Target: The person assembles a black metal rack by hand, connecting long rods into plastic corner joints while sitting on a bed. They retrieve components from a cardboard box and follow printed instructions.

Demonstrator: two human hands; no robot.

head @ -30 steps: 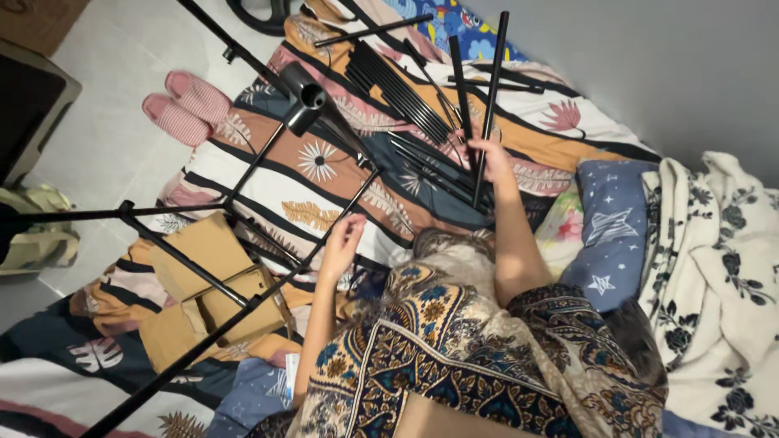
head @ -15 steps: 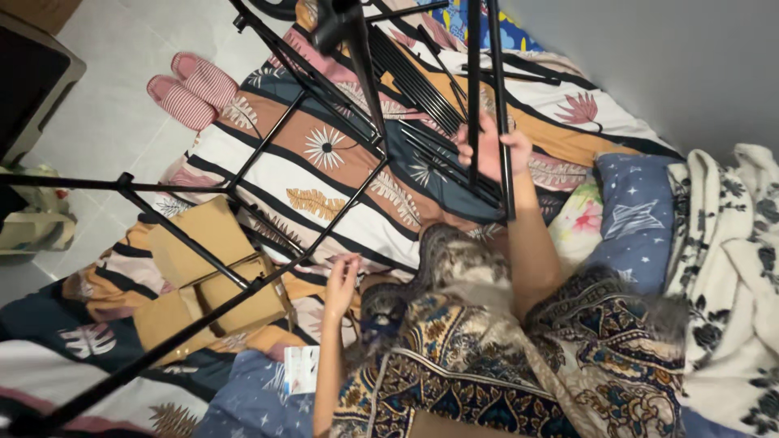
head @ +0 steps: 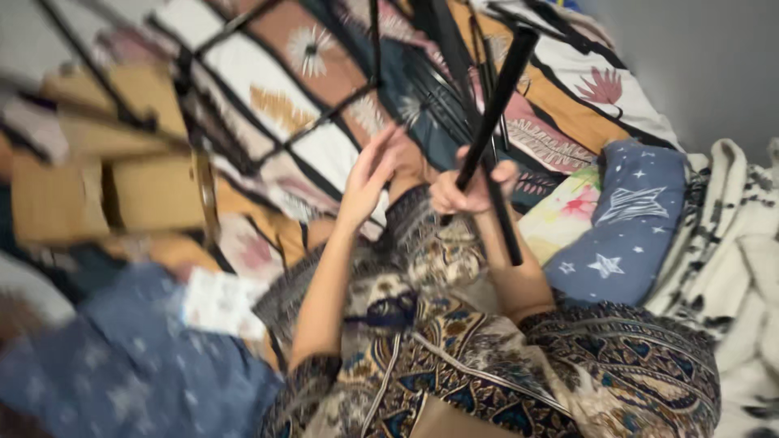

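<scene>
Your right hand (head: 464, 191) grips two slim black metal poles (head: 493, 113) over the patterned bedspread (head: 568, 105); your left hand (head: 369, 174) is open, beside them.

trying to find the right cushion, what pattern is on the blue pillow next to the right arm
White stars on dusty blue; the blue pillow shows best in the head view.

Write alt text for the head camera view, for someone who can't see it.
A person's right hand grips black metal rods while the open left hand is raised beside them, empty. Below lie a patterned bedspread, a black rod frame, cardboard boxes and a blue star pillow; the picture is motion-blurred.
</scene>
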